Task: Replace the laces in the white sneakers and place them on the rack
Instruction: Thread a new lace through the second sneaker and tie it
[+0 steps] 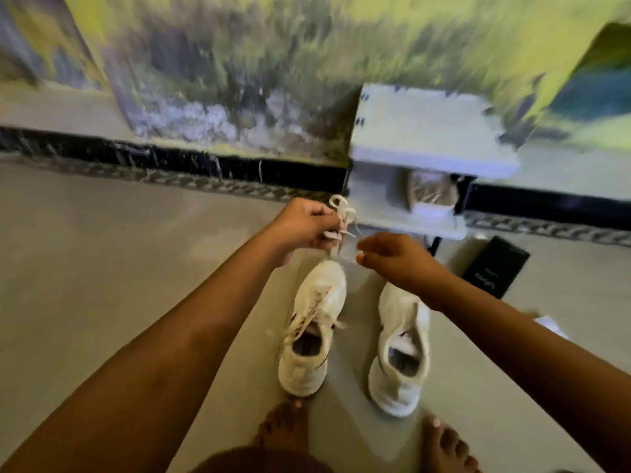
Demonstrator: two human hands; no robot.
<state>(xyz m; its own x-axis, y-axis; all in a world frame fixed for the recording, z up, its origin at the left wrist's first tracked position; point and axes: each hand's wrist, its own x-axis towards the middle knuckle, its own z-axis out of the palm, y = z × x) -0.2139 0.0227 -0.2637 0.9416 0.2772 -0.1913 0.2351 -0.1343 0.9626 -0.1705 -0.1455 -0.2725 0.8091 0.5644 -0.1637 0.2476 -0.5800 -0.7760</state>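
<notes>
The bundled, looped flat white lace (341, 216) hangs in the air above the two white low-top sneakers (316, 331) on the pale floor — the left hand (300, 227) clenches around the bundle, the right hand (392, 256) pinches a loose strand just beside it. The left sneaker is loosely laced and the right one looks unlaced, so a hasty pull on the tangle could tighten it into a knot. The grey two-shelf rack (420, 138) stands beyond against the wall — blur hides much detail there.
</notes>
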